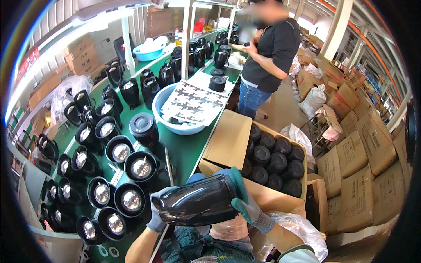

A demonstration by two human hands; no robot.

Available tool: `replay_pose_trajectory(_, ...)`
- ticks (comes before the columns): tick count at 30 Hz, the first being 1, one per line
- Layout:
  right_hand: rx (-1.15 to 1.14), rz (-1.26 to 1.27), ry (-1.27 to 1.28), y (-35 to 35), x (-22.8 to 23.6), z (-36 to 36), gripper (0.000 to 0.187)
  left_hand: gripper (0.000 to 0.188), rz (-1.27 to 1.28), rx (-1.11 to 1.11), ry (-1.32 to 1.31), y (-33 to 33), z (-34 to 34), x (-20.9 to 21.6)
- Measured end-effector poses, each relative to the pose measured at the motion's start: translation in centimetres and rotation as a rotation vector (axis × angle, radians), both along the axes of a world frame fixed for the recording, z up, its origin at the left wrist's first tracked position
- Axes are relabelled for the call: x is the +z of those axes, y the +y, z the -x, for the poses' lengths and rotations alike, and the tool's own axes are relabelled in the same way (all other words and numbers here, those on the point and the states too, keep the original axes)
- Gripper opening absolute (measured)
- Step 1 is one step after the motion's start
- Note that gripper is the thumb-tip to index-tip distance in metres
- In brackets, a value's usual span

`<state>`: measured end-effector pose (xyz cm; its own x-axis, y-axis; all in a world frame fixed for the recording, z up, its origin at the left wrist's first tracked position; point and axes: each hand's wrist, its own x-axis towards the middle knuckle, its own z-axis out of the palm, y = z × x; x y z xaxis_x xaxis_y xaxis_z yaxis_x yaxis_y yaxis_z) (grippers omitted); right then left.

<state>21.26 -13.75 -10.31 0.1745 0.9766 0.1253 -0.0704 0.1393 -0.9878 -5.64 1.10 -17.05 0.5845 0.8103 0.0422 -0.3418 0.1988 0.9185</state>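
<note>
A glossy black vacuum jug lies sideways in front of me, held clear of the table between both hands. My left hand, in a grey knit glove, is closed round its narrower left end; most of those fingers are hidden behind it. At the wider right end, my right hand, gloved in grey and green, grips the rim with fingers and thumb. Left of it, several upright black jugs show shiny silver insides. A jug with a dark lid stands behind them.
A pale blue basin with patterned sheets stands on the green table. To the right, an open carton holds rows of black lids or caps. Across the table's far end stands a person in black. Stacked cartons line the right.
</note>
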Motion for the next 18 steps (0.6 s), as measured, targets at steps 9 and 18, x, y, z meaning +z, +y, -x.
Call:
replay_pose_trajectory(9,-0.151,-0.361,-0.579,-1.5,5.9,0.9,0.103,0.061,0.652,-0.352,-0.159,0.1,-0.8,-7.0)
replay_pose_trajectory(18,-0.212,-0.213,-0.068,-1.8,1.2,-1.9,0.086,0.056,-0.006,-0.003,0.189,-0.4,-3.1,4.9)
